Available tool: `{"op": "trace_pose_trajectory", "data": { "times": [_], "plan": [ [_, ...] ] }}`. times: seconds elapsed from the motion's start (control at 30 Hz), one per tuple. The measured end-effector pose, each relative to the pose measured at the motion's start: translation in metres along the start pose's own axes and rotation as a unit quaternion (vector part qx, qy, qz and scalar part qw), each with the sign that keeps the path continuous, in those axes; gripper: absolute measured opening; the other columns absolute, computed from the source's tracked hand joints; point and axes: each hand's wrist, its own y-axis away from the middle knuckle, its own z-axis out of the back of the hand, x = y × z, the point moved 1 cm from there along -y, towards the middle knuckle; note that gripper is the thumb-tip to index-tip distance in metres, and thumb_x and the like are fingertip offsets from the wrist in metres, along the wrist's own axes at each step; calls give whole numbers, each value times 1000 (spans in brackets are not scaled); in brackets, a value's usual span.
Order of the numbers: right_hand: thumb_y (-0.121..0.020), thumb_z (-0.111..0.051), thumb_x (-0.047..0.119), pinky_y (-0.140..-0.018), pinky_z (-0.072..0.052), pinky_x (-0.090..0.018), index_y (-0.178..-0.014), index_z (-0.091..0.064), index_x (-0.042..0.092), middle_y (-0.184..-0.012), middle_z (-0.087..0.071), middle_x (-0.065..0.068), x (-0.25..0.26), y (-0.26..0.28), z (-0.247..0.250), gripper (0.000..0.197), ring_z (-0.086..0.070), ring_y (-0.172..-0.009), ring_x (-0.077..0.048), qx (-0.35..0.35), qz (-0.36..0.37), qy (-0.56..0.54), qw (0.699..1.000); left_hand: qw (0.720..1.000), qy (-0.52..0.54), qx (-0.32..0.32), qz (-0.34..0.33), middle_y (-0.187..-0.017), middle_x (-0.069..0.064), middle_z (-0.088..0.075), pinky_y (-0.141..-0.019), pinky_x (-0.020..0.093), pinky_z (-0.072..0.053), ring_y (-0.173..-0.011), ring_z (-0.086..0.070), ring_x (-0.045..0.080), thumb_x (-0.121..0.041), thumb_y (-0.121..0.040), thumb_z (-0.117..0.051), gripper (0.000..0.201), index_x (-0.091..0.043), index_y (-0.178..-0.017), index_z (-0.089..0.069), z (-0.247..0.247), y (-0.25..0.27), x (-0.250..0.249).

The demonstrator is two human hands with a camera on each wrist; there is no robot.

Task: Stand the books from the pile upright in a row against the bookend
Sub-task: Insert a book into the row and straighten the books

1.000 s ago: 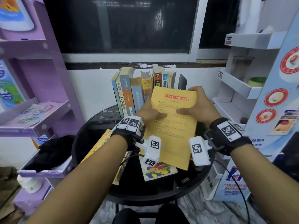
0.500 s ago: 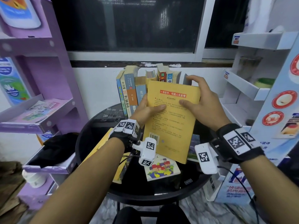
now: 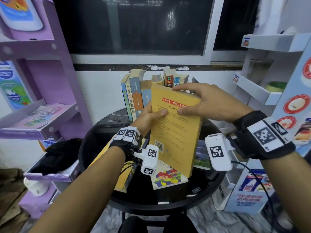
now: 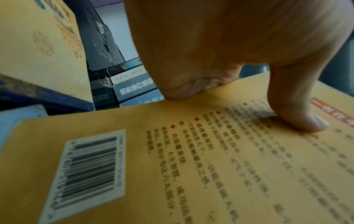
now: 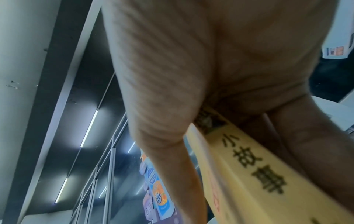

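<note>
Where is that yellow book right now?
In the head view, the yellow book is mid-frame, held above the round table by both hands, just before the upright row of books.

Both forearms extend forward, each wrist strapped with a black band. The left hand (image 3: 148,115) grips the yellow book (image 3: 175,132) at its left edge, thumb on the cover. The right hand (image 3: 207,101) clasps its upper right corner, fingers over the top.

The yellow book (image 3: 175,132) bears a barcode (image 4: 90,171) on its back cover and large black Chinese characters along its spine. A red-spined book (image 3: 168,81) in the row reads "02". A blue standing book (image 3: 128,98) reads "李嘉诚".
</note>
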Motion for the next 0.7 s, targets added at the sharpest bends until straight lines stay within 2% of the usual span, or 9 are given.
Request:
{"op": "trace_pose_trajectory", "data": {
  "times": [0.07, 0.13, 0.23, 0.37, 0.47, 0.53, 0.7],
  "plan": [
    [-80, -75, 36, -56, -44, -13, -140, -37, 45, -115, -51, 14, 6, -1, -1, 71, -57, -83, -3, 23, -15, 20, 999, 1000, 5, 14, -4, -102, 1, -73, -75, 29, -56, -94, -70, 19, -13, -78, -61, 48, -9, -123, -48, 1, 1, -2],
    [-81, -76, 32, -57, -43, -14, -144, -31, 45, -119, -48, 14, 9, -1, -4, 79, -55, -90, -9, 25, -21, 41, 999, 1000, 6, 22, -4, -99, 0, -74, -74, 28, -56, -92, -70, 18, -13, -78, -60, 43, -12, -119, -49, 1, 2, -3],
    [-85, -71, 24, -57, -41, -13, -147, -29, 43, -130, -48, 10, 8, 0, -8, 77, -49, -98, -8, 11, -10, 61, 998, 1000, -2, 20, -3, -101, 1, -74, -77, 30, -56, -94, -70, 20, -14, -78, -62, 45, -9, -121, -49, 2, 1, -4],
    [-87, -69, 20, -54, -40, -13, -145, -34, 41, -122, -51, 13, 4, 3, -8, 71, -52, -96, -7, -13, -14, 31, 999, 999, -38, 8, 4, -111, 7, -71, -81, 34, -53, -101, -68, 25, -20, -78, -66, 53, -7, -126, -51, 2, -1, -4],
    [-86, -70, 19, -56, -41, -13, -142, -41, 40, -117, -52, 14, 2, 2, -3, 66, -54, -95, -8, -32, -21, 16, 999, 997, -77, -16, 5, -106, -3, -71, -77, 27, -52, -97, -68, 14, -28, -74, -68, 51, -16, -122, -55, 3, -5, -8],
    [-86, -70, 20, -57, -40, -13, -139, -45, 42, -117, -55, 12, 1, 2, 3, 63, -56, -94, -10, -43, -29, 18, 999, 994, -101, -40, -1, -103, -5, -68, -82, 31, -50, -97, -66, 12, -31, -74, -68, 44, -21, -115, -58, 4, -9, -13],
    [-86, -70, 19, -55, -42, -16, -137, -48, 41, -119, -57, 8, -10, 4, 20, 60, -58, -94, -14, -74, -61, 31, 995, 967, -225, -96, -66, -113, 3, -65, -93, 30, -45, -105, -60, 10, -14, -86, -67, 32, -16, -117, -60, 5, -23, -24]
  ]
}}
